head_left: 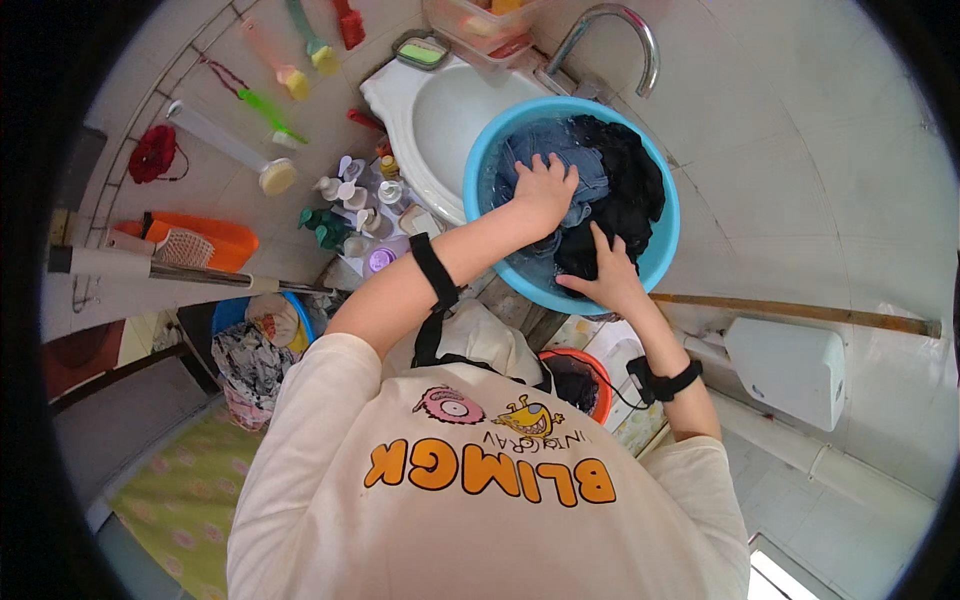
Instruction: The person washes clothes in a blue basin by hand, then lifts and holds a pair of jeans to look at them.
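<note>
A light blue basin (672,225) holds water and soaking clothes, partly over the white sink. My left hand (545,193) lies on a blue denim garment (588,170) in the basin's middle, its fingers spread and bent a little. To the right and nearer me, my right hand (614,277) rests on black clothing (636,170) close to the basin's near edge, thumb and fingers apart. Neither hand is closed around the cloth. The black clothing is bunched along the basin's right side; cloth below the surface is partly hidden.
Behind the basin are a white sink (428,135) and a curved metal faucet (648,60). Several pump bottles (365,205) crowd the left side. Brushes (225,135) hang on the wall. A red-orange bucket (603,395) stands below, and a wooden bar (800,312) runs right.
</note>
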Tool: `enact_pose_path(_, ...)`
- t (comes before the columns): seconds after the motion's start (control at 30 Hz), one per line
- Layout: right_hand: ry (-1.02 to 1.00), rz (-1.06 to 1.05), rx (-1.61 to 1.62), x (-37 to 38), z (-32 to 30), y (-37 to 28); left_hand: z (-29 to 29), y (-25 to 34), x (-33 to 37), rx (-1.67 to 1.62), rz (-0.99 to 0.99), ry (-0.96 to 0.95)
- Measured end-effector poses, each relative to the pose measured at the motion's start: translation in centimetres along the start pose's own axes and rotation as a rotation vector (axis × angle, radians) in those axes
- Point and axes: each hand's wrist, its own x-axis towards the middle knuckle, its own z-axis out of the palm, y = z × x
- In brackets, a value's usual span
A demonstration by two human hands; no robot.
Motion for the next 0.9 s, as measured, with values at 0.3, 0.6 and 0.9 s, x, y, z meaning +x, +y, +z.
enact_pose_path(0.3, -0.437, 0.342, -0.485, 4.7, 2.1, -1.2, 0.3, -0.3, -1.1, 0.003, -0.009, 0.058)
enact_pose_path(0.6, 0.002, 0.011, -0.479, 4.2, -0.6, 1.0, -0.8, -2.0, -2.5, -0.162, 0.013, 0.009)
enact_pose_path(0.9, 0.251, 0.186, 0.531, 2.4, -10.5, 3.1, -0.9, -2.3, -2.5, -0.219, 0.032, -0.007)
